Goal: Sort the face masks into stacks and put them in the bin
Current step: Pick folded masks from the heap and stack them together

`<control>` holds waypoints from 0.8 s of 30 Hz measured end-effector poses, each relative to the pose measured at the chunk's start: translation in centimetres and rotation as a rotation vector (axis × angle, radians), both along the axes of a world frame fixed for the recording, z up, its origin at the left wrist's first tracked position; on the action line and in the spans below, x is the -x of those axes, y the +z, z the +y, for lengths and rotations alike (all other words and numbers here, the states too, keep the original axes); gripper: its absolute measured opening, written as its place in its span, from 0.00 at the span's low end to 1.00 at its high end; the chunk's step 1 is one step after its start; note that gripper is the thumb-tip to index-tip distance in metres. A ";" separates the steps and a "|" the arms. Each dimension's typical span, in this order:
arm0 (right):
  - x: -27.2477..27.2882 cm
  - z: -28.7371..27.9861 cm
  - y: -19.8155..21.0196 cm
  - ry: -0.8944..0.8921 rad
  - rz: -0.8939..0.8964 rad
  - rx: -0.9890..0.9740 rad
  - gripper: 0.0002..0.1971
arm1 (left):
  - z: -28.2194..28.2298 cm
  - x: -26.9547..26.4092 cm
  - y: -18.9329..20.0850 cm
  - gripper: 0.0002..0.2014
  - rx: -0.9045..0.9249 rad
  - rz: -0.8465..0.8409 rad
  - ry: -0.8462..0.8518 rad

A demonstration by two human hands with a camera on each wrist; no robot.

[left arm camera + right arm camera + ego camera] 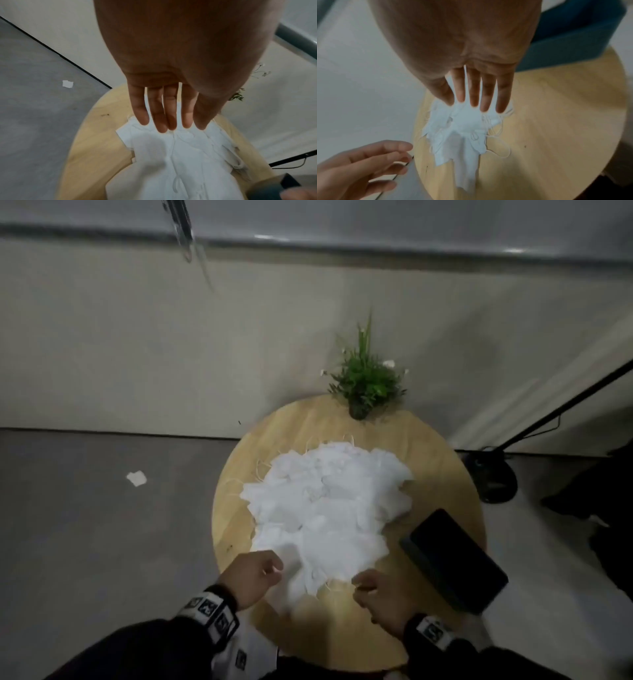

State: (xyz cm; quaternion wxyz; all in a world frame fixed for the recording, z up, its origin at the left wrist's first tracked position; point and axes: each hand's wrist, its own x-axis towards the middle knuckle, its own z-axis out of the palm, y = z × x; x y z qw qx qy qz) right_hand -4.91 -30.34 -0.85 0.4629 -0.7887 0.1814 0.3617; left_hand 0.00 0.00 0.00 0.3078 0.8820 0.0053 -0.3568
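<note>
**Barely begun: masks in one heap, no stack in sight**

Here, catches the job at its very start. Shows a loose heap of white face masks point(325, 508), ear loops tangled and trailing, sprawled across the middle of a round pale wooden table point(308, 426). Finds no tidy stack anywhere on the wood, only overlapping sheets at every angle.

Places both hands at the near edge of the heap. Shows the left hand point(255, 575) at the near-left corner, fingers point(155, 115) straight and slightly parted over the masks in the left wrist view, gripping nothing there. Shows the right hand point(380, 594) at the near-right corner beside stray loops, fingers point(474, 92) likewise stretched out flat, pinching nothing. Cannot settle from the head view whether the fingertips touch the top sheets or hover just above.

Sets a dark blue rectangular bin point(452, 559) at the right rim of the table, just beside the heap and apart from it. Hides the bin's inside from all three views, so cannot tell whether any mask lies within.

Leaves, by this reckoning, nearly everything to do: pulling masks free of the tangle, squaring them into stacks, carrying the stacks across to the bin.

Rounds off the scene with a small green potted plant point(366, 381) at the far rim and a white paper scrap point(137, 478) on the grey floor.
</note>
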 end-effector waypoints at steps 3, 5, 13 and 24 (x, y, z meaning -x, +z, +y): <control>-0.9 0.8 -6.3 -0.225 -0.125 0.051 0.12 | -1.3 -0.8 -5.8 0.13 0.002 -0.121 0.024; -1.2 1.0 -10.1 -0.331 -0.220 0.065 0.15 | -2.1 -1.0 -9.6 0.20 0.035 -0.200 0.061; 0.4 0.8 -18.6 -0.103 -0.495 0.214 0.41 | -4.9 1.3 -17.8 0.48 -0.266 -0.421 -0.143; 6.6 1.8 -15.1 0.058 -0.487 0.416 0.18 | -5.8 7.7 -15.1 0.37 -0.168 -0.456 -0.072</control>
